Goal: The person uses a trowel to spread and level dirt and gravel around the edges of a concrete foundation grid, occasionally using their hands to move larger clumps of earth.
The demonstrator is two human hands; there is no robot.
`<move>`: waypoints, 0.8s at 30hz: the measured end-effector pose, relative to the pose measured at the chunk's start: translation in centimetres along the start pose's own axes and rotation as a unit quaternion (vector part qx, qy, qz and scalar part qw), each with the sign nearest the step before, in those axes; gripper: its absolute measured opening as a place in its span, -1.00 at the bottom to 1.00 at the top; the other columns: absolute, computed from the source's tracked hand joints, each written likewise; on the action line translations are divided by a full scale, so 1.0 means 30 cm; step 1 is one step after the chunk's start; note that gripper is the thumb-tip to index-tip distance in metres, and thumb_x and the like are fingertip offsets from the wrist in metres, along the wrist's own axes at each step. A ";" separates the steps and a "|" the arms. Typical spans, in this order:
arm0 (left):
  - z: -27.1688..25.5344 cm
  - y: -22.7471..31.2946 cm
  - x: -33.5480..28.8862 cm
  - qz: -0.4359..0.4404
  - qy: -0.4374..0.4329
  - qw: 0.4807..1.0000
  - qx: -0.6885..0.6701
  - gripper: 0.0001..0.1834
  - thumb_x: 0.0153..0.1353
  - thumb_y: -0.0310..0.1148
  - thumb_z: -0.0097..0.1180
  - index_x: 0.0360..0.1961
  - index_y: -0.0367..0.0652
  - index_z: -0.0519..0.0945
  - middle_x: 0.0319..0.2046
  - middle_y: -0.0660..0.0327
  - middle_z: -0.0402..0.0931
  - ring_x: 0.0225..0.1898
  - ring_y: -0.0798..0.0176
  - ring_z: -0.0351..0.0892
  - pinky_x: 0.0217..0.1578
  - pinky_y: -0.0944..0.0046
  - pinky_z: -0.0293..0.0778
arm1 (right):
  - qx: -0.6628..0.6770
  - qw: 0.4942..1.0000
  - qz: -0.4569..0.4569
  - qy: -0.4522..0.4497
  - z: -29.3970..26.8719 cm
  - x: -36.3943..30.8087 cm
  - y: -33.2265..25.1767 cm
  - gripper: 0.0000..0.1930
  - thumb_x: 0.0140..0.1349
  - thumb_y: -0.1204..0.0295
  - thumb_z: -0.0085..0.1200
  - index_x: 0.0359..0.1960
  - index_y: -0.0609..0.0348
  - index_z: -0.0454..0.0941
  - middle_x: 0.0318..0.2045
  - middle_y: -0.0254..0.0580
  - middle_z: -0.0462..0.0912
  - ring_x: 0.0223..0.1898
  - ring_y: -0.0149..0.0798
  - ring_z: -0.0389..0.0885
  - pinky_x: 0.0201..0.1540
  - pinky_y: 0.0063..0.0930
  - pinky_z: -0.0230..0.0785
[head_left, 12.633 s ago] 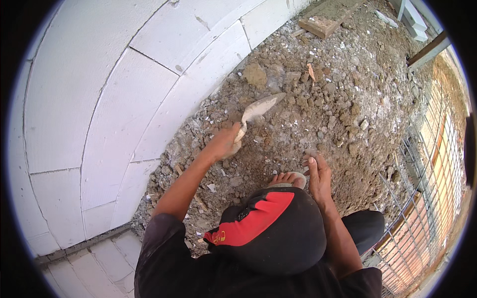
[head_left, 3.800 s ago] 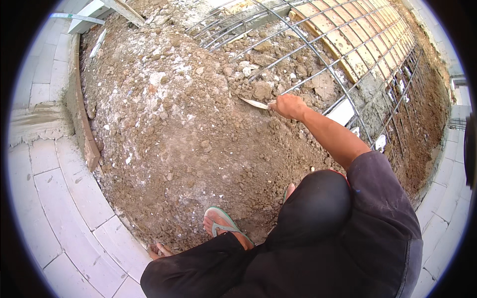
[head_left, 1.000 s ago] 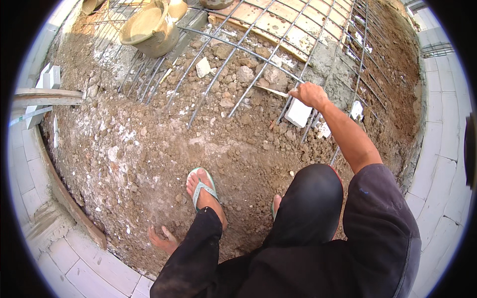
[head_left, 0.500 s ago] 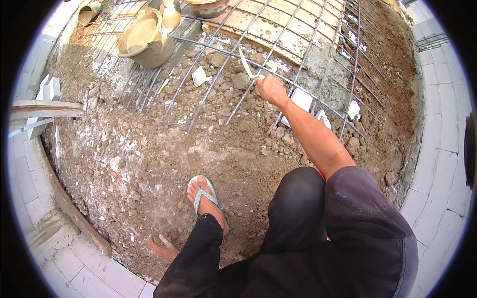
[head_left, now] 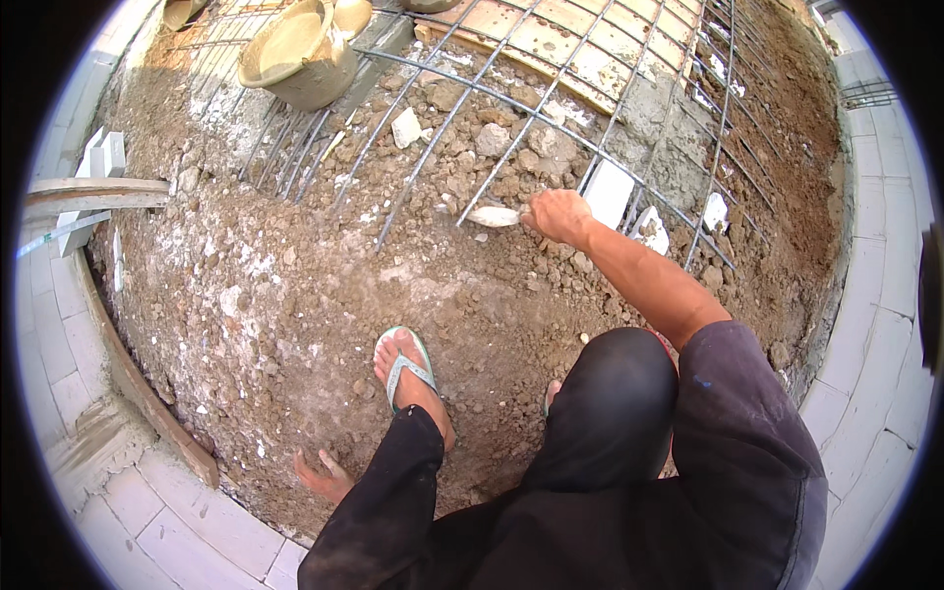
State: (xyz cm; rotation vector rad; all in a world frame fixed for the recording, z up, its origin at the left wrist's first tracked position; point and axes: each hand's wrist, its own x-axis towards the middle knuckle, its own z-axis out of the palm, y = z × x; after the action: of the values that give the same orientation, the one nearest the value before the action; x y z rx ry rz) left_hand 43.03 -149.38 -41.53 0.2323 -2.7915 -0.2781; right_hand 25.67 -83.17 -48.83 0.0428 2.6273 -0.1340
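My right hand [head_left: 558,216] is closed round the handle of a small trowel [head_left: 494,216]. The trowel's pale, mud-smeared blade points left, over the loose soil and close to the free ends of the steel bar grid [head_left: 511,147]. Just right of that hand, a white block [head_left: 609,193] lies partly under the bars. Beside my left leg, my left hand [head_left: 323,478] hangs low near the soil, its fingers apart and holding nothing. Part of this hand is hidden behind my trouser leg.
A bucket [head_left: 300,61] of grey-brown material stands on the far left. Beyond the bars lie a wooden board [head_left: 580,49] and wet mortar [head_left: 669,128]. A curved plank [head_left: 138,393] and pale block walls [head_left: 211,526] edge the plot. Clods and white chunks [head_left: 405,128] litter the ground.
My right hand has come nearer and slightly right with the trowel, whose blade has turned from upright to flatter, pointing left. My left hand has barely moved. The view has shifted a little.
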 end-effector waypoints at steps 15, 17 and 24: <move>-0.043 0.011 -0.019 -0.032 -0.006 0.999 0.025 -0.50 0.41 -0.20 0.22 0.21 -0.33 0.50 0.18 -0.15 0.49 0.27 -0.22 0.42 0.30 -0.13 0.31 | 0.386 0.899 0.204 -0.025 -0.270 0.188 0.030 -0.45 0.41 0.09 -0.08 -0.18 0.50 0.67 -0.09 0.46 0.67 -0.01 0.22 0.71 0.10 -0.02 0.49; -0.057 0.024 0.043 -0.008 -0.001 1.000 -0.002 -0.50 0.43 -0.19 0.19 0.22 -0.34 0.50 0.19 -0.18 0.48 0.28 -0.23 0.42 0.30 -0.14 0.31 | 0.427 0.877 0.219 0.007 -0.264 0.205 0.013 -0.45 0.43 0.07 -0.08 -0.24 0.47 0.65 -0.21 0.37 0.69 -0.20 0.14 0.75 -0.10 -0.05 0.56; -0.142 -0.052 0.033 -0.040 -0.019 0.999 0.023 -0.52 0.48 -0.19 0.14 0.23 -0.34 0.48 0.22 -0.16 0.47 0.30 -0.21 0.41 0.31 -0.10 0.32 | 0.814 0.501 0.292 0.031 0.045 -0.223 -0.133 -0.53 0.52 -0.03 -0.12 -0.18 0.21 0.45 -0.58 -0.29 0.41 -0.68 -0.30 0.43 -0.71 -0.32 0.35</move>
State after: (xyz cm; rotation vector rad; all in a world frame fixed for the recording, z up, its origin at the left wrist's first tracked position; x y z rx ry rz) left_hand 43.74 -151.78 -37.63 0.3527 -2.8333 -0.2401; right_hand 31.95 -87.33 -46.38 1.4724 1.3229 -2.1818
